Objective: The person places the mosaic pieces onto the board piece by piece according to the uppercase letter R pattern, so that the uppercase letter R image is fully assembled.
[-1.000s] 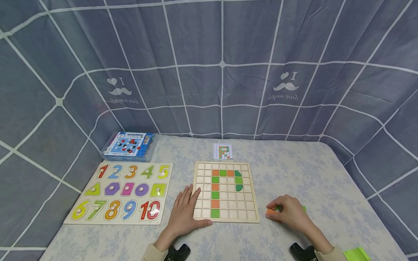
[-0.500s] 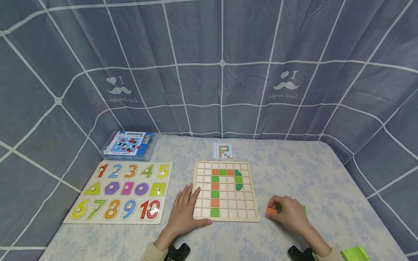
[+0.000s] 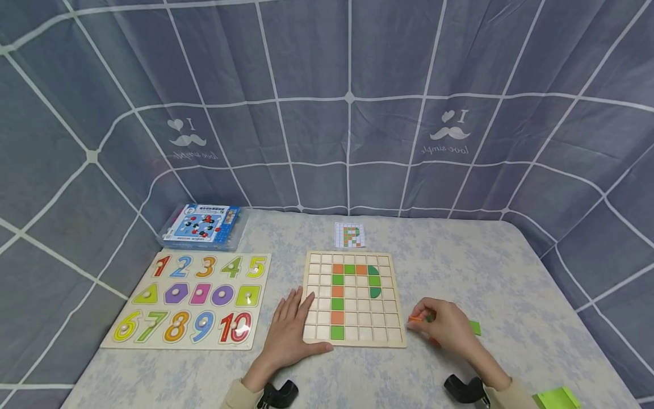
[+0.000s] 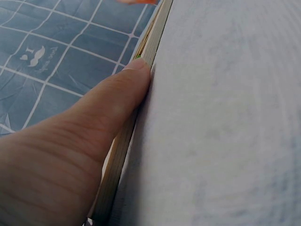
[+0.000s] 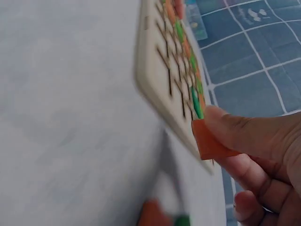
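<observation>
My right hand (image 3: 447,325) pinches an orange square tile (image 5: 211,141) between thumb and fingers, just right of the wooden grid board (image 3: 385,335). In the right wrist view the tile overlaps the board's edge. My left hand (image 3: 291,329) rests at the board's left side, fingers straight over its border. Its thumb (image 4: 113,101) lies along the near edge. Orange and green square tiles run down one column and across the top of the grid. Dark green rounded pieces (image 3: 375,292) sit at the right of that pattern.
A green tile (image 3: 476,328) and an orange piece (image 3: 434,342) lie by the right hand. Behind the board is a pattern card (image 3: 349,235). A number puzzle board (image 3: 204,343) and a boxed set (image 3: 199,227) stand left. A bright green object (image 3: 557,397) sits near right.
My right hand has lifted the orange tile and moved slightly left toward the board, uncovering more of the pieces beneath it. The left hand has stayed in place.
</observation>
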Available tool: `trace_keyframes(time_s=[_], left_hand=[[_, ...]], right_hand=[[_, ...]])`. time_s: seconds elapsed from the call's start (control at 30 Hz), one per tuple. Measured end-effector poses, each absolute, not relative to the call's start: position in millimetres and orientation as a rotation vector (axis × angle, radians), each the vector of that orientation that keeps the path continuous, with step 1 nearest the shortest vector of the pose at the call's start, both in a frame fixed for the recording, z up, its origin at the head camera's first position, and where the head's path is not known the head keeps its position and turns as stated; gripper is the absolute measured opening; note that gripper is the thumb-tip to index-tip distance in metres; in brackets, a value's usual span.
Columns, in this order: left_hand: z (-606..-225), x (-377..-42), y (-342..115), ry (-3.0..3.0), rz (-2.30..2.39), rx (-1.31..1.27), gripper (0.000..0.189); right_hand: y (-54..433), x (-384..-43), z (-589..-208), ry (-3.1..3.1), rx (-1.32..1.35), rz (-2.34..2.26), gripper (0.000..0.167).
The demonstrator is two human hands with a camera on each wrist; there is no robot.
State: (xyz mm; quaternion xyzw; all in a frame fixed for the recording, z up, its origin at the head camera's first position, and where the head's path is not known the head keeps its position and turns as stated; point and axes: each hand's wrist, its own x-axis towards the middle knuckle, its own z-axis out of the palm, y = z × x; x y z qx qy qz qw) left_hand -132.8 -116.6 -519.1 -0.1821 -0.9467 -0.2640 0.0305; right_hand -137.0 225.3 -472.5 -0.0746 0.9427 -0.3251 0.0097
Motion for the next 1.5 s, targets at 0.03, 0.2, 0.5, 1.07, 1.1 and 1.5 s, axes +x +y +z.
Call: trace_keyframes(time_s=[0.03, 0.2, 0.5, 1.07, 1.1, 1.5], left_hand=[[-519.0, -133.0, -116.6, -2.917, -0.81, -0.562, 0.112], [-518.3, -133.2, -116.3, -2.916, -0.816, -0.562, 0.111], [-517.4, -132.0, -116.0, -2.922, -0.829, -0.555, 0.111], [-516.8, -131.3, -116.0, -2.916, -0.809, -0.558, 0.111], [-516.8, -131.2, -115.9, -2.916, -0.807, -0.557, 0.111], [-516.4, -131.4, -116.0, -2.913, -0.817, -0.564, 0.11]], right_hand=[[222.4, -140.5, -471.7, 2.937, -0.216, -1.039, 0.021], [203.1, -159.1, -468.3, 2.935, -0.241, -1.136, 0.023], [168.9, -188.2, -468.0, 2.924, -0.408, -1.209, 0.014], [151.8, -206.3, -478.2, 2.856, -0.559, -1.146, 0.004], [151.6, -207.1, -479.2, 2.854, -0.56, -1.139, 0.004], [149.9, -208.4, -485.0, 3.031, -0.708, -0.925, 0.007]])
